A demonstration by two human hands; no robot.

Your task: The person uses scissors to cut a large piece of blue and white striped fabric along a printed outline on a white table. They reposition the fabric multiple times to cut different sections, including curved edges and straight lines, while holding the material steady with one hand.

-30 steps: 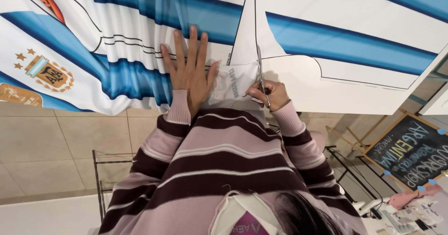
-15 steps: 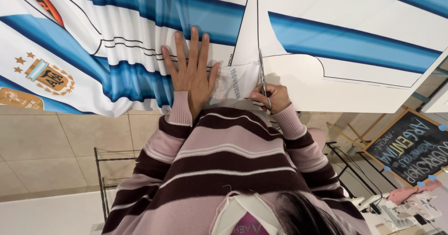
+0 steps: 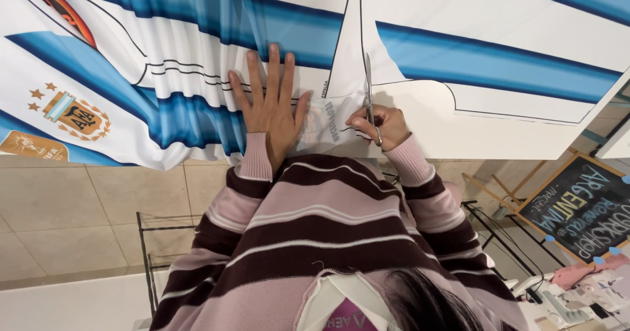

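Far left: embroidered-looking crest (image 3: 69, 111) printed on smooth blue-and-white striped fabric (image 3: 164, 62), rumpled into soft folds near the middle. Left hand (image 3: 270, 104) spread flat, fingers released and splayed, pressing the cloth taut, likely to steady the cut line. Right hand (image 3: 377, 124) clenched around slim metal scissors (image 3: 369, 91), blades pointing away along a thin black printed outline. Chalkboard (image 3: 581, 209) lower right

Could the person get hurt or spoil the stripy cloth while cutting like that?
Maybe. The left hand lies flat on the cloth close to the scissors in the right hand, so a slip might nick a finger. The cloth is bunched into folds by that hand, so the blades might wander off the printed black line.
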